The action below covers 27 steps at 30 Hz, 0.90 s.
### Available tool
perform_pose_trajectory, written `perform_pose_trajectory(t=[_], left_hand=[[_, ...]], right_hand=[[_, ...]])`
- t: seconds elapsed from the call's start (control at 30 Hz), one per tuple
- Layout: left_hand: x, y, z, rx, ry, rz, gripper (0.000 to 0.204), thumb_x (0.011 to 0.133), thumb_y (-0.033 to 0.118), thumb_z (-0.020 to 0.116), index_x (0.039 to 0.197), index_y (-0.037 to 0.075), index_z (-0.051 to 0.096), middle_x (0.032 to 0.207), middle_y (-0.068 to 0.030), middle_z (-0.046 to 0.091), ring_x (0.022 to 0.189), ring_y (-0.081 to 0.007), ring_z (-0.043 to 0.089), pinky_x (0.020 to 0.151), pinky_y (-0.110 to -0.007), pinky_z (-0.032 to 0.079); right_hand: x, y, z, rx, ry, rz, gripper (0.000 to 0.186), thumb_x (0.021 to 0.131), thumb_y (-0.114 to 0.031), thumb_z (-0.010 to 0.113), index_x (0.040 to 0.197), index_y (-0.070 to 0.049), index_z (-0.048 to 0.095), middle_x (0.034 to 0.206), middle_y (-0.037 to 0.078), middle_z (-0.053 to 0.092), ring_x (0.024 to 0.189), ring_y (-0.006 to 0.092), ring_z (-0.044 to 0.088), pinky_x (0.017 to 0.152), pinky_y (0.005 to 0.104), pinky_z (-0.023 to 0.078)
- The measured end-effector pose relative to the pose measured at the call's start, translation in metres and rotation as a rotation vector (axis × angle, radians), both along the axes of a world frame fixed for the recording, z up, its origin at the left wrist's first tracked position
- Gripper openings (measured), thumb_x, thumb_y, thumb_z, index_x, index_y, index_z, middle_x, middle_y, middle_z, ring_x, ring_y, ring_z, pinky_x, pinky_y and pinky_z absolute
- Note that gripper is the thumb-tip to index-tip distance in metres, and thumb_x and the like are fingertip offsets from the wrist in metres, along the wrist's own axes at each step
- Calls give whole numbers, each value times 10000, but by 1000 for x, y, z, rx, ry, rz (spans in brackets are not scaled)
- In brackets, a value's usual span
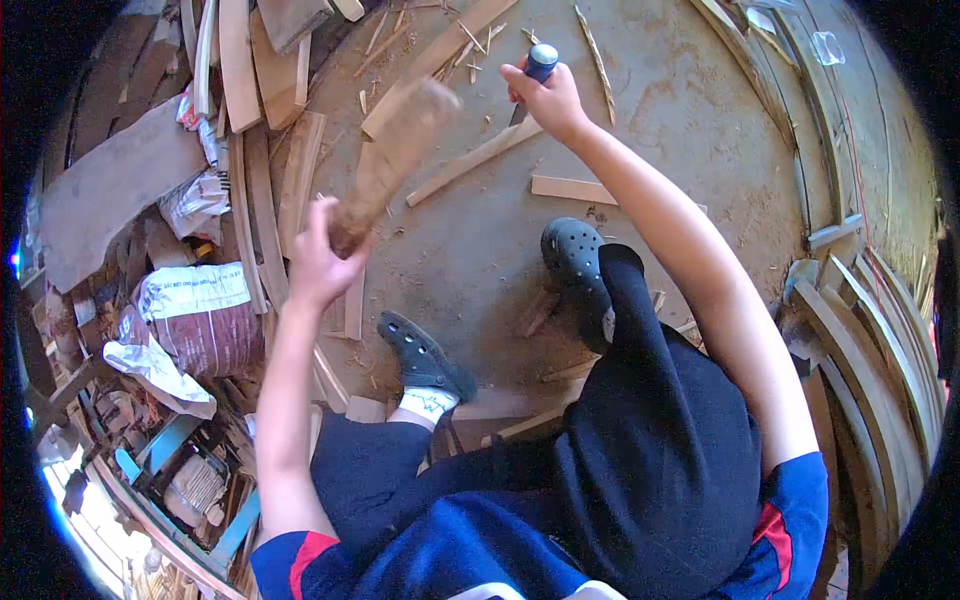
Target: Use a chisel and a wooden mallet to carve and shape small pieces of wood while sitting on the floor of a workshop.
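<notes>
My left hand (328,258) is closed round the lower end of a thick wooden piece (395,150), club-like in shape and smeared by motion. Its far end is raised toward the upper middle. My right hand (553,102) grips a blue-handled tool (541,62) that looks like a chisel, its pale cap showing above the fist. The dark blade points down toward one end of a narrow wooden strip (470,165) on the floor. Whether the blade touches the strip, I cannot tell.
Loose boards (300,170) and a printed sack (200,320) crowd the left side. Curved planks (870,390) lean at the right. A short flat strip (572,189) lies near my dark clog (575,265). Splinters and scraps are scattered over the dusty floor.
</notes>
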State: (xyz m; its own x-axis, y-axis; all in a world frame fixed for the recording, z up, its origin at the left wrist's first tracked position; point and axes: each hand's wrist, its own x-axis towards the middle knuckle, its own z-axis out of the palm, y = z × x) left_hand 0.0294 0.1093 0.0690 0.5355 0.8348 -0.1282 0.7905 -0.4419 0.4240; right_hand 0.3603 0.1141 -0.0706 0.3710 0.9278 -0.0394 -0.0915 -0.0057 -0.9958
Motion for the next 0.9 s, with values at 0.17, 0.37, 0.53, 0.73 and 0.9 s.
perform_pose_trajectory(t=[0.17,0.37,0.53,0.73,0.9], left_hand=[[77,5,97,367,-298,-202,606,789,275,721,1216,10,382,962,-223,607,871,-300,649,728,-381,511],[106,9,59,4,157,-233,612,815,367,651,1200,-24,381,816,-286,615,773,-437,625,654,-461,516],[131,6,101,18,0,-296,569,817,355,647,1164,-24,403,840,-284,614,782,-430,625,649,-449,512],[122,-7,74,58,-217,-288,556,804,268,687,1172,-17,384,899,-240,631,805,-430,627,675,-451,499],[122,-4,75,-1,-41,-332,539,796,299,688,1120,-23,402,784,-243,623,735,-417,634,622,-442,506]], right_hand=[[-13,-4,10,59,-7,19,265,830,-261,646,692,-41,589,587,6,577,558,89,537,527,258,432],[-31,4,26,273,-19,-100,111,792,-111,597,756,-6,600,634,3,572,624,75,522,554,266,428],[-22,7,-3,209,-27,-69,144,780,-116,620,697,-14,563,605,-7,496,594,81,444,525,293,389],[-15,-1,-9,166,-447,11,188,830,-189,620,928,-30,615,819,70,574,789,183,533,711,339,431],[-20,-5,-7,339,-445,-112,226,821,-213,639,938,-21,612,940,125,629,901,223,581,802,375,454]])
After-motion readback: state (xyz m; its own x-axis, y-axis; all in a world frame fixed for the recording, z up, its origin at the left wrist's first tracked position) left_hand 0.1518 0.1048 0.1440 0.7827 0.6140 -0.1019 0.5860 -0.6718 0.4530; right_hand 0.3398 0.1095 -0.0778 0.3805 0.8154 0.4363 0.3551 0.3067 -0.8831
